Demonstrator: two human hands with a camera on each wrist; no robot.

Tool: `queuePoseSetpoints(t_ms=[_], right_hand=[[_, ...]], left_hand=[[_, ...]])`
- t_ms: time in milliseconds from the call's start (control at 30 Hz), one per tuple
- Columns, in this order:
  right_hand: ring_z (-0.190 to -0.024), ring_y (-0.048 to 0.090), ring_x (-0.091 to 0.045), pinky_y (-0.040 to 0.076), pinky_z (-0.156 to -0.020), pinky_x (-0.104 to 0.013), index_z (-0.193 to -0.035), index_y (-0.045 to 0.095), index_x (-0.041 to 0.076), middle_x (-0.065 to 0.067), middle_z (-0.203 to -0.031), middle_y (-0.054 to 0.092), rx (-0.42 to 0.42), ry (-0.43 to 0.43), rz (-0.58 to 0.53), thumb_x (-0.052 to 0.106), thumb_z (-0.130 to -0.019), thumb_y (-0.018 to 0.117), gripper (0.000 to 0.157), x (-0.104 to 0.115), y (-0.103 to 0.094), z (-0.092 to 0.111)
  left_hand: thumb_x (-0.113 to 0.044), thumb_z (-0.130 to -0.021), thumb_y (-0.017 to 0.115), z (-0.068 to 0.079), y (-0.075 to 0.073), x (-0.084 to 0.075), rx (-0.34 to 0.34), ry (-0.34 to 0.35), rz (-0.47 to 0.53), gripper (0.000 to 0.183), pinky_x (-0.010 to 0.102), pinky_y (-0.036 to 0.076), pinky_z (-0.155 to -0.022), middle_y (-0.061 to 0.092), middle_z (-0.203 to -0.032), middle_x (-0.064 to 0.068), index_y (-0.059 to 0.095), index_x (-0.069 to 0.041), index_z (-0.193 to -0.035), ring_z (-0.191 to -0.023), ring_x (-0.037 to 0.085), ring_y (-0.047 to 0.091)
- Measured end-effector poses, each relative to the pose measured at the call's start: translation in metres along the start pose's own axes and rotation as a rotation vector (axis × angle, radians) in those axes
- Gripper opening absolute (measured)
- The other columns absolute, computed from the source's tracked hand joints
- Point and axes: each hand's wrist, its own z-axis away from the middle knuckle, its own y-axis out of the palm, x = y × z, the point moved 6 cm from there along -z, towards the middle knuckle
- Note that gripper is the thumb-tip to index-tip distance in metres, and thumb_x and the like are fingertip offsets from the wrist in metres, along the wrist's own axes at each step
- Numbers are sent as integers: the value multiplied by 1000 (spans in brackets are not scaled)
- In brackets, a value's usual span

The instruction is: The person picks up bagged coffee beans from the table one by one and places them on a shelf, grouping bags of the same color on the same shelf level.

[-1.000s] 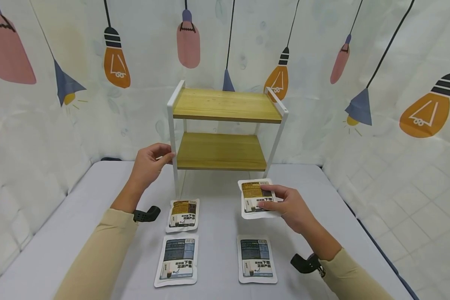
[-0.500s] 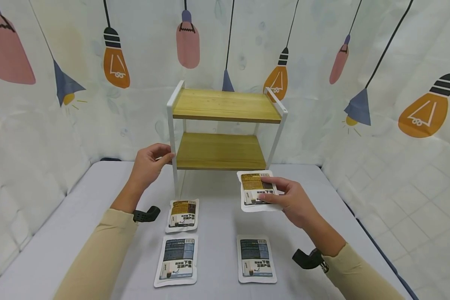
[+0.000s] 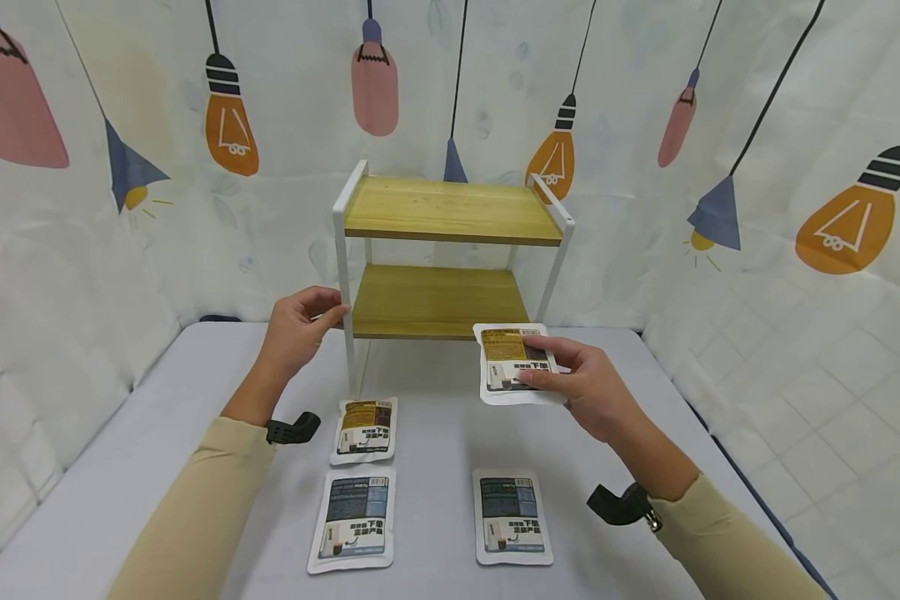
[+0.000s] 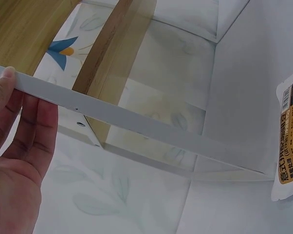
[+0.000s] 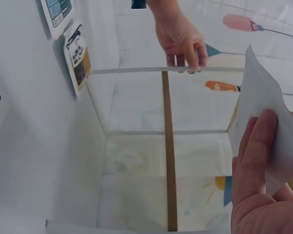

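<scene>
My left hand [image 3: 305, 323] pinches the front left white post of a two-tier shelf rack [image 3: 450, 212] between thumb and fingers; the left wrist view shows the thumb on the post [image 4: 102, 108]. In my right hand [image 3: 588, 379] is a white pouch with a yellow-brown label [image 3: 506, 367], gripped by its right edge, thumb on the front. It is raised off the table and overlaps the lower wooden board's [image 3: 438, 304] front right corner in the head view. From the right wrist, the pouch's plain white back [image 5: 270, 97] shows, with fingers spread across it.
On the white-covered table [image 3: 435, 500] lie another yellow-brown pouch [image 3: 365, 429] and a blue-labelled pouch [image 3: 354, 521] at left, plus a second blue-labelled pouch [image 3: 512, 517] at right. A curtain [image 3: 292, 225] printed with lamps hangs behind the rack.
My right hand has lifted the yellow-brown pouch upward and away from me, toward the lower board. The left hand stays on the post and the rack stands still.
</scene>
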Motion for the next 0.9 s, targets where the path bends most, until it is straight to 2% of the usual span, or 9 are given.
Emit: queuePoseSetpoints(t_ms=[267,600,900], right_hand=[[-114,66,-24,61,-89,-29,-150,53,12,-16,-147,47,8,-22,-10,10,-91,78,63,13,-2,-4],[-107,70,-19,61,-87,-26,-148,55,10,-12,-138,52,1,-56,-29,5,-92,76,60,31,-5,-9],[-113,68,-23,61,-90,-28,-147,57,15,-10,-139,50,-17,-67,-19,10,-93,76,58,48,-5,-12]], left_hand=[[-26,-100,68,1,1,-1,-1,-12,12,32,14,57,-85,73,-118,17,69,-7,-125,-93,9,71],[-27,-100,68,1,2,0,2,-24,17,33,12,56,-85,72,-119,17,69,-7,-126,-94,10,71],[-26,-99,69,1,1,1,-6,-14,18,32,13,57,-85,72,-118,16,69,-7,-125,-93,9,71]])
